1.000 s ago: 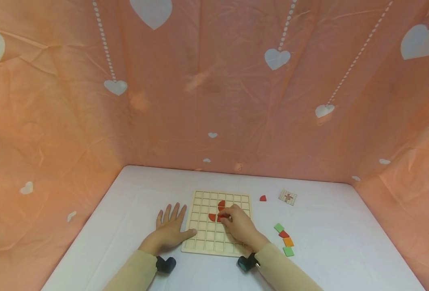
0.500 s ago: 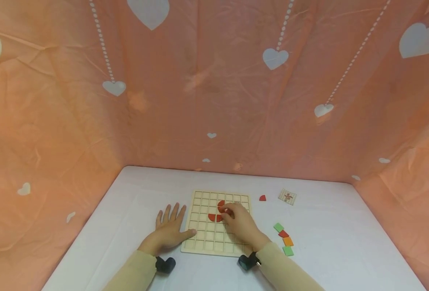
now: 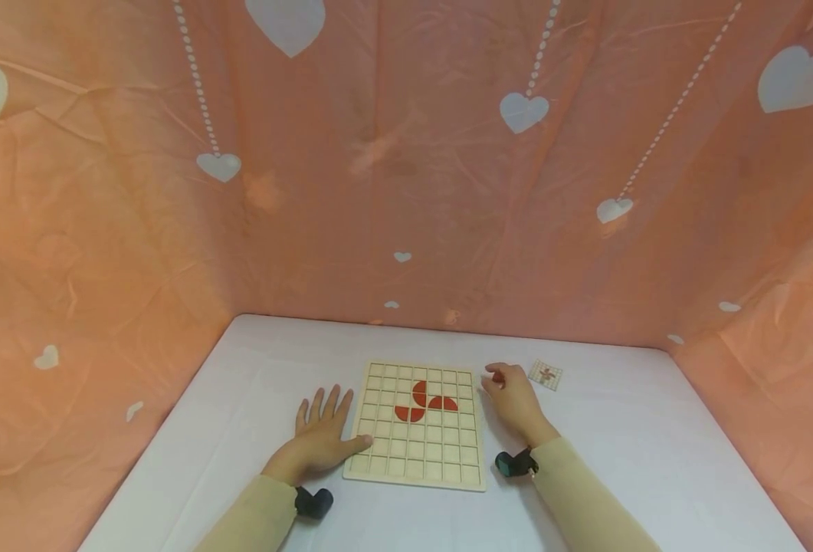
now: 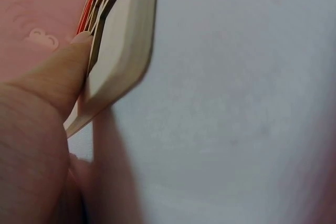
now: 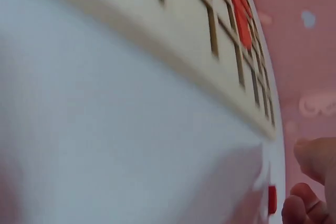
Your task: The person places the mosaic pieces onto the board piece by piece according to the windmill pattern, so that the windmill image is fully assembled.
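A wooden grid board (image 3: 398,464) lies on the table, with several red quarter-circle pieces (image 3: 443,403) set in its cells as three half circles. My left hand (image 3: 322,442) rests spread at the board's left side; its thumb (image 4: 63,69) lies on the board's edge. Right of the board, my right hand (image 3: 514,399) is over a loose red quarter-circle piece (image 3: 499,377). In the right wrist view, the thumb and fingers stand apart beside that red piece (image 5: 272,200), which sits on the table.
A small pattern card (image 3: 545,375) printed with a grid and a red pinwheel lies just right of my right hand. The white table (image 3: 275,345) ends at a pinkish-orange cloth (image 3: 351,222) with hearts. My right forearm covers the table area where loose coloured pieces lay.
My right hand has left the board and moved right to the loose red piece. The right half circle on the board is uncovered; the green, orange and red pieces are hidden. The left hand stays put.
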`<state>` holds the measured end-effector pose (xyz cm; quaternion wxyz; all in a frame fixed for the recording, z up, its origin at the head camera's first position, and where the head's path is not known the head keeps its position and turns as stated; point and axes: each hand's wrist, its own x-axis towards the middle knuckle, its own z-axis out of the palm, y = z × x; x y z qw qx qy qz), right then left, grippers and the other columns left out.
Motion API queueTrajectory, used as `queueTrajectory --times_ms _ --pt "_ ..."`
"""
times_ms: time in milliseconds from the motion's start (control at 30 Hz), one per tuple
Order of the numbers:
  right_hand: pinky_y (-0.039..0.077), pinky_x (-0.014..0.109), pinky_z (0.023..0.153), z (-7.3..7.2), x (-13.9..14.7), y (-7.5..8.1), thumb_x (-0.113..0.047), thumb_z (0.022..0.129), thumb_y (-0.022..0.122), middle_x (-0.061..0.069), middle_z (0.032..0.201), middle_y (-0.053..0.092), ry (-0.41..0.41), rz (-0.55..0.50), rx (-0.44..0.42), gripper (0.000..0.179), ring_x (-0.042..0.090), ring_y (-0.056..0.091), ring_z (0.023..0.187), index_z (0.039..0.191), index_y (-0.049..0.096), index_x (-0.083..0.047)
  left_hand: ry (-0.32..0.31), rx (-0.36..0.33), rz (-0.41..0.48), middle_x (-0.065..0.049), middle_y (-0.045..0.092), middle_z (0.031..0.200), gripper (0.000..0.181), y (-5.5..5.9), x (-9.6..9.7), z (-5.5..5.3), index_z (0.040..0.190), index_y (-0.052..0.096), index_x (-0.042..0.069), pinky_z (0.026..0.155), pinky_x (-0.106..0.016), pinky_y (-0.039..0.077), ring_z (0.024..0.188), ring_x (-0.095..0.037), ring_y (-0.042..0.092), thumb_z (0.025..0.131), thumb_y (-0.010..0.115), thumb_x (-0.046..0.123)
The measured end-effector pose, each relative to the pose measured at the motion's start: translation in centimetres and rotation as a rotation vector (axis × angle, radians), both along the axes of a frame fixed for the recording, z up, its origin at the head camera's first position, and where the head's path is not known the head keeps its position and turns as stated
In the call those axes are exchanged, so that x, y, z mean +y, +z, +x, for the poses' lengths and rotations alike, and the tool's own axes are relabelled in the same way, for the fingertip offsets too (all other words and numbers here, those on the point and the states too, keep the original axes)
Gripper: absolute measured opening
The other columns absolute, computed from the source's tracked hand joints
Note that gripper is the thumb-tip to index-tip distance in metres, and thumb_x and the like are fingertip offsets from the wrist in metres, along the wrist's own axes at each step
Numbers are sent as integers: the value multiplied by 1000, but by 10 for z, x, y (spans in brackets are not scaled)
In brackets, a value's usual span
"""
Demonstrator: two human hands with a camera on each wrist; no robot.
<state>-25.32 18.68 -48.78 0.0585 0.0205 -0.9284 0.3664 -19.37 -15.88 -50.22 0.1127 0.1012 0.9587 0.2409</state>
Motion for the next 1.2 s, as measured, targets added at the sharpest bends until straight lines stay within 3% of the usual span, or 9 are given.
queueTrajectory --times_ms 100,300,633,1033,1200 --pt "46 50 90 -2 9 -1 -14 93 62 19 108 58 -14 0 -17 34 33 56 102 123 60 2 7 -3 -14 -18 3 161 100 -2 0 -1 155 16 7 110 -54 -15 145 -39 -9 85 55 67" --pt "43 53 94 -3 16 -1 -13 93 61 24 115 56 -43 25 -90 38 38 53 109 128 57 2 -2 2 21 -22 6 159 99 1 1 0 153 19 2 110 -56 -16 144 -42 -8 86 58 63" --pt "42 54 95 -3 18 1 -2 93 56 24 108 56 -22 91 -63 32 38 53 106 125 58 7 1 -7 -11 -20 6 160 99 6 3 1 154 18 4 110 -57 -12 145 -41 -7 86 59 62" --pt "47 49 84 -1 16 5 -8 91 64 22 103 57 -72 34 -99 19 35 56 95 103 61 7 16 8 -5 -19 4 160 100 -1 1 -1 155 17 6 110 -56 -14 145 -40 -9 85 58 64" --pt "46 45 77 0 16 0 -10 89 67 17 93 57 -71 56 -62 20 30 55 84 100 58 4 18 -3 3 -20 5 160 100 -1 1 -2 154 18 5 110 -57 -14 144 -41 -9 84 60 63"
